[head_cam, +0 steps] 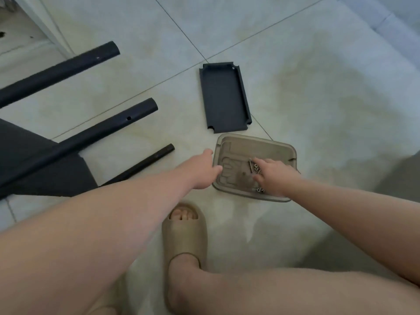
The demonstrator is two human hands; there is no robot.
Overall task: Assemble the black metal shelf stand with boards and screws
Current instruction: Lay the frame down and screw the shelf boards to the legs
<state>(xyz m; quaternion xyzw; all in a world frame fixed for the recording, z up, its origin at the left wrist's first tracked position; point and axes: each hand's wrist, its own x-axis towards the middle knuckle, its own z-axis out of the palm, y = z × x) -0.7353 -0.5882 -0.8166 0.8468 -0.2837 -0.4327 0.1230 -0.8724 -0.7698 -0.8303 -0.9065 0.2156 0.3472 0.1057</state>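
Beige foam slide sandal, worn on a foot, sits nearest on the pale tiled floor. Beyond it, the left hand meets the left rim of the grey-brown moulded pulp tray; whether its fingers curl round that rim cannot be told. The right hand is over the tray's right half, index finger and thumb spread apart and gripping nothing, tips beside the small silver screws and nuts.

Judgement: these fasteners are light, hard, smooth and liable to roll; pinch one at mid-shank. The longest screw lies roughly near-to-far.

Just beyond the tray, the black rectangular metal shelf board lies lips-up, long axis near-to-far. It is probably stiff and light, best held by its long side lips.

At left, three black metal tubes run near-left to far-right, open ends pointing far-right.
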